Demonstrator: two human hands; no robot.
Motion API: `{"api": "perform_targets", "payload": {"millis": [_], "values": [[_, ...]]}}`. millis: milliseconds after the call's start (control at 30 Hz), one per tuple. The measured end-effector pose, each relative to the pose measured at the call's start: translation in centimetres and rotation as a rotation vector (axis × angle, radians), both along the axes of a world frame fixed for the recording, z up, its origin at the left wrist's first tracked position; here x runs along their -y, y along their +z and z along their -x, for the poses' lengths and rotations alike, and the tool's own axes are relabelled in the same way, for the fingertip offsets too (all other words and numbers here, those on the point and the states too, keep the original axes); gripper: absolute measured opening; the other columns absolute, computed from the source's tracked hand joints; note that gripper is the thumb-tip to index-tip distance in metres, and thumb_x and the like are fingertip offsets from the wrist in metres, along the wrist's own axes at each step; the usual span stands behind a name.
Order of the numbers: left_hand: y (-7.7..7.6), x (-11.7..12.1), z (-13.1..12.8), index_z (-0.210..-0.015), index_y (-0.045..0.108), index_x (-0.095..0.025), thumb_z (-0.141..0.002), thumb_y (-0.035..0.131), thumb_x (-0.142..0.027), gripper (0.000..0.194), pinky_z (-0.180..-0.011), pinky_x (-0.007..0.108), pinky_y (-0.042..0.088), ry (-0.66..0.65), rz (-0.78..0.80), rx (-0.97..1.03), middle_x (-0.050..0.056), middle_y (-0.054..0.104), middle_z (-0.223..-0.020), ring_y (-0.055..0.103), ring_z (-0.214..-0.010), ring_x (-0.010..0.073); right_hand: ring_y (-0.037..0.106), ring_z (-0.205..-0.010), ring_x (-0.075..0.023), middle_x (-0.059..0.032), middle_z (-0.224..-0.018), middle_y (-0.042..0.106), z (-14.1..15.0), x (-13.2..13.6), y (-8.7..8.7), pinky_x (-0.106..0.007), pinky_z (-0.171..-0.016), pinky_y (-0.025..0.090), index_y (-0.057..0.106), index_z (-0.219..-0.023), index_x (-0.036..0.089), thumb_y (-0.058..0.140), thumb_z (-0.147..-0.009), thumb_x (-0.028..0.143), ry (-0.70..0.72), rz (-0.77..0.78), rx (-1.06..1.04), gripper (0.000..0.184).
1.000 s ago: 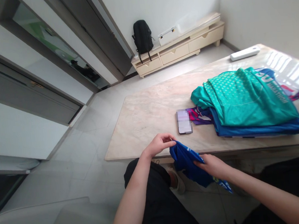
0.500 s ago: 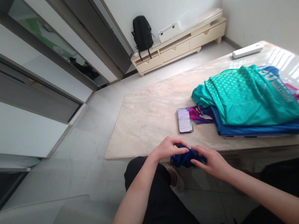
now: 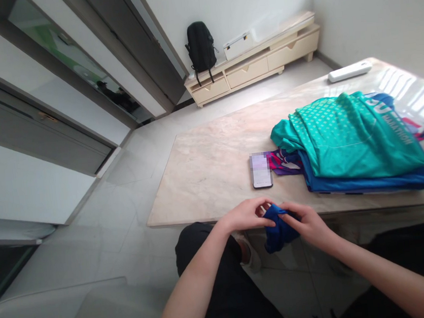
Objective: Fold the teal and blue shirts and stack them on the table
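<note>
A bunched blue garment (image 3: 277, 230) hangs between both hands just in front of the table's near edge. My left hand (image 3: 247, 213) pinches its upper left part, fingers closed on the cloth. My right hand (image 3: 305, 221) grips the other side, fingers curled round it. On the marble table (image 3: 213, 169) behind them lies a phone (image 3: 261, 170) face up, a short way beyond my hands. To its right is a pile of clothes with a teal shirt (image 3: 347, 135) on top and a blue one (image 3: 366, 183) beneath.
A white remote-like bar (image 3: 349, 71) lies at the table's far corner. A low cream cabinet (image 3: 255, 63) with a black backpack (image 3: 201, 48) stands against the far wall. Grey tiled floor stretches left of the table; my black-trousered legs are below.
The blue garment has been gathered from a long hanging piece into a small bundle. My hands have come close together and shifted slightly right; a bit of cloth now hangs below them.
</note>
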State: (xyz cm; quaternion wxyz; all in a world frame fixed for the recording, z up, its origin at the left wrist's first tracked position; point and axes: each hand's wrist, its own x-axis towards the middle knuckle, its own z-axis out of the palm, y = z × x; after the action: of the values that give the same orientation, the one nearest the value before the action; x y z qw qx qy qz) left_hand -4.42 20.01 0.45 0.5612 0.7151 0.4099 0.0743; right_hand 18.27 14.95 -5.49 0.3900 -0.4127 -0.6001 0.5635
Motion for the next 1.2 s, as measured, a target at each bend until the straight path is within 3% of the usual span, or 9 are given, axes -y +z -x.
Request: {"api": "perform_targets", "payload": {"millis": [200,533,700,767,833,967,1033,1133,1200], "values": [[-0.6,0.2,0.5,-0.099,0.074,-0.017,-0.086,0.079,-0.039,0.026,-0.067,0.024,0.043,-0.135,-0.009,-0.049,-0.001,0.064,-0.079,0.058,-0.075,0.0152,0.071,-0.104,-0.0306,-0.0086,-0.109,0.079,-0.2,-0.1,-0.9,-0.039,-0.096,0.054,0.079,-0.106,0.021,0.066,-0.094,0.041,-0.018,0.058,-0.058,0.026],[-0.7,0.1,0.3,-0.098,0.078,-0.016,-0.089,0.074,-0.029,0.016,-0.075,0.024,0.046,-0.039,-0.120,-0.056,0.001,0.073,-0.088,0.063,-0.081,0.0164,0.071,-0.100,-0.0274,-0.0053,-0.109,0.078,0.0,-0.6,-1.0,-0.034,-0.088,0.054,0.074,-0.117,0.021,0.070,-0.094,0.048,0.075,0.090,-0.048,0.037],[-0.4,0.0,0.0,-0.096,0.076,-0.018,-0.091,0.072,-0.026,0.010,-0.089,0.029,0.050,-0.011,-0.257,-0.024,0.004,0.074,-0.099,0.066,-0.096,0.0196,0.067,-0.088,-0.0235,-0.0022,-0.091,0.075,0.2,-0.9,-1.1,-0.030,-0.080,0.049,0.075,-0.099,0.020,0.071,-0.093,0.050,0.009,0.096,-0.032,0.031],[-0.3,0.0,-0.1,-0.105,0.074,-0.020,-0.090,0.074,-0.028,0.017,-0.098,0.033,0.051,0.055,-0.268,0.026,0.007,0.072,-0.116,0.065,-0.112,0.0227,0.066,-0.086,-0.0225,-0.0021,-0.088,0.074,0.1,-1.0,-1.2,-0.030,-0.078,0.049,0.074,-0.097,0.020,0.070,-0.094,0.051,-0.010,0.097,-0.056,0.032],[-0.4,0.0,0.0,-0.122,0.068,-0.021,-0.087,0.080,-0.034,0.039,-0.098,0.035,0.053,0.124,-0.178,0.050,0.011,0.067,-0.131,0.064,-0.119,0.0244,0.066,-0.086,-0.0218,-0.0023,-0.089,0.073,0.0,-1.0,-1.3,-0.030,-0.077,0.049,0.073,-0.098,0.020,0.069,-0.095,0.052,-0.030,0.099,-0.090,0.032],[-1.2,0.3,0.1,-0.149,0.048,-0.022,-0.079,0.088,-0.037,0.082,-0.092,0.036,0.057,0.087,0.067,0.018,0.013,0.069,-0.129,0.069,-0.113,0.0247,0.067,-0.087,-0.0210,-0.0033,-0.093,0.074,-0.4,-1.1,-1.2,-0.029,-0.078,0.052,0.071,-0.101,0.020,0.070,-0.095,0.052,-0.081,0.104,-0.161,0.032],[-1.7,0.5,0.0,-0.146,0.053,-0.021,-0.083,0.084,-0.033,0.072,-0.089,0.034,0.056,0.018,0.046,-0.043,0.010,0.074,-0.118,0.071,-0.105,0.0236,0.069,-0.092,-0.0218,-0.0043,-0.097,0.076,-0.5,-1.1,-1.1,-0.030,-0.081,0.053,0.070,-0.102,0.020,0.071,-0.094,0.051,-0.098,0.106,-0.188,0.032],[-1.9,0.4,-0.2,-0.115,0.073,-0.018,-0.090,0.072,-0.027,0.027,-0.080,0.030,0.053,-0.038,-0.092,-0.148,0.004,0.077,-0.099,0.071,-0.091,0.0215,0.071,-0.094,-0.0234,-0.0059,-0.098,0.077,-0.5,-1.1,-1.1,-0.031,-0.083,0.056,0.071,-0.103,0.020,0.072,-0.092,0.052,-0.108,0.117,-0.201,0.034],[-1.8,0.1,-0.2,-0.098,0.076,-0.017,-0.092,0.065,-0.024,0.014,-0.077,0.028,0.050,-0.037,-0.149,-0.180,0.003,0.076,-0.090,0.069,-0.085,0.0204,0.071,-0.093,-0.0238,-0.0065,-0.098,0.077,-0.5,-1.1,-1.3,-0.032,-0.082,0.056,0.071,-0.105,0.019,0.071,-0.092,0.051,-0.120,0.125,-0.191,0.034]]}}
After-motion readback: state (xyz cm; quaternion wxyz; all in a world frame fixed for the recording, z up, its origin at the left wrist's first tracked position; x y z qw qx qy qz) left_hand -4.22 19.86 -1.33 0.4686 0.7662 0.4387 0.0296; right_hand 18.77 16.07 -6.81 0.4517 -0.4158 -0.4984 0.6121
